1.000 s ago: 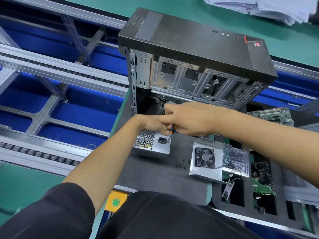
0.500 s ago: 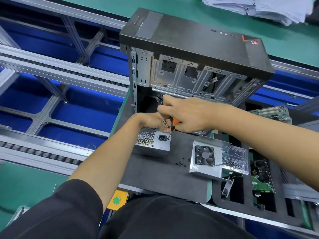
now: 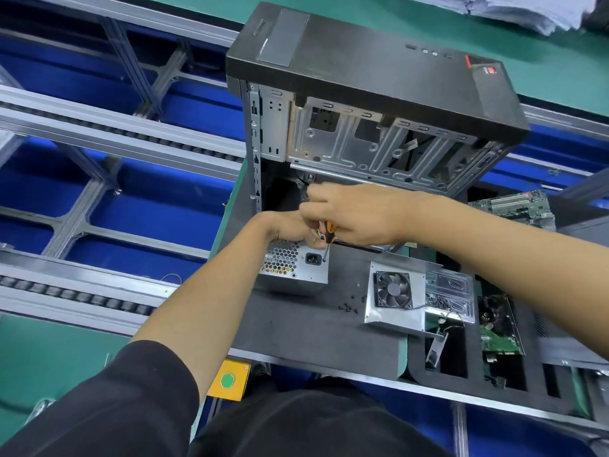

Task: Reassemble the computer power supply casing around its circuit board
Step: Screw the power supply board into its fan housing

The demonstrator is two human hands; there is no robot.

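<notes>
A: Where is the power supply (image 3: 294, 268)?

B: It lies on the dark grey surface (image 3: 306, 328), just in front of the open computer case (image 3: 372, 103), with its honeycomb vent and power socket facing up.

A: And the hands?

B: The left hand (image 3: 290, 227) rests on the far top edge of the power supply, fingers curled down against it. The right hand (image 3: 356, 214) has its fingers pinched around a screwdriver (image 3: 328, 234) with an orange and black handle; the tip points down at the corner beside the socket.

A: What is the surface like?

B: A dark mat on a green bench, with a conveyor of grey rails and blue panels (image 3: 115, 143) to the left. A yellow box with a green button (image 3: 228, 380) hangs at the near edge.

A: Anything else close by?

B: Small black screws (image 3: 349, 307) lie loose on the mat to the right of the power supply. Beyond them sits a metal cover with a fan (image 3: 393, 290), and further right a foam tray (image 3: 461, 361) holds a green circuit board (image 3: 501, 331). Another board (image 3: 514, 207) lies behind the right forearm. The two hands hide the far edge of the power supply and the bottom of the case.
</notes>
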